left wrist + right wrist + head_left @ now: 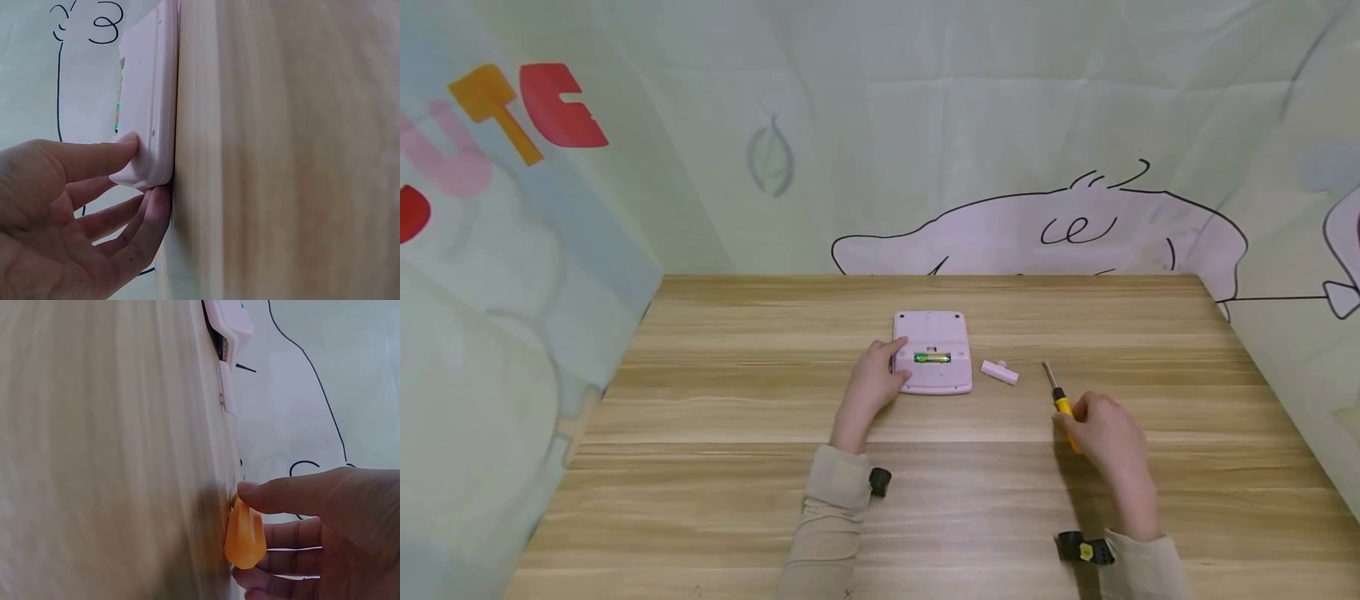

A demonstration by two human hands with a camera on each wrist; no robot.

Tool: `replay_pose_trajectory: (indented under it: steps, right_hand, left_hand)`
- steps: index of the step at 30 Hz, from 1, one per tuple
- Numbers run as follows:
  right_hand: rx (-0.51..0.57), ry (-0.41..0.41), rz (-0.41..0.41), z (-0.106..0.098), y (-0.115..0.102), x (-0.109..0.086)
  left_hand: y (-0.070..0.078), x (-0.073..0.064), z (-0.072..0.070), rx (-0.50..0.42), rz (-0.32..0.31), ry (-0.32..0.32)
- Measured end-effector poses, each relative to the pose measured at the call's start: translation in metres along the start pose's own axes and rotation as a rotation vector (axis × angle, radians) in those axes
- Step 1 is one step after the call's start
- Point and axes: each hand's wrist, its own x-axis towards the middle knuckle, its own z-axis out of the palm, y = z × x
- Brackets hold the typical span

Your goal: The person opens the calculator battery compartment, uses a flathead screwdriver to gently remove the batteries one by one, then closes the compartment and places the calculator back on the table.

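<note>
A pink calculator (934, 327) lies back side up on the table, a green and yellow battery (932, 357) showing in its uncovered compartment. My left hand (876, 377) grips the calculator's left edge, thumb on the back near the lower corner and forefinger farther up. In the left wrist view, the other fingers of the left hand (69, 219) curl at the calculator's side (147, 112). To the right lies a small pink battery cover (1000, 372). My right hand (1108, 429) pinches the yellow handle of a screwdriver (1063, 407), whose metal tip points away from me.
The wood-grain table (722, 367) ends at the back against a printed cloth (722, 150), with more cloth on both sides. A black wrist strap (1093, 550) sits at the right cuff, and a black device (880, 481) at the left cuff.
</note>
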Motion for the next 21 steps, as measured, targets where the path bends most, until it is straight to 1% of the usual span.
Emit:
replay_pose_trajectory:
  steps: [12, 21]
  right_hand:
    - [0.001, 0.003, -0.005, 0.0018, 0.0007, 0.0014]
    - [0.009, -0.005, -0.002, 0.0031, 0.0017, 0.0024]
  left_hand:
    - [0.0007, -0.0009, 0.0003, -0.01, -0.009, 0.004]
    - [0.001, -0.0008, 0.001, -0.007, -0.002, 0.016]
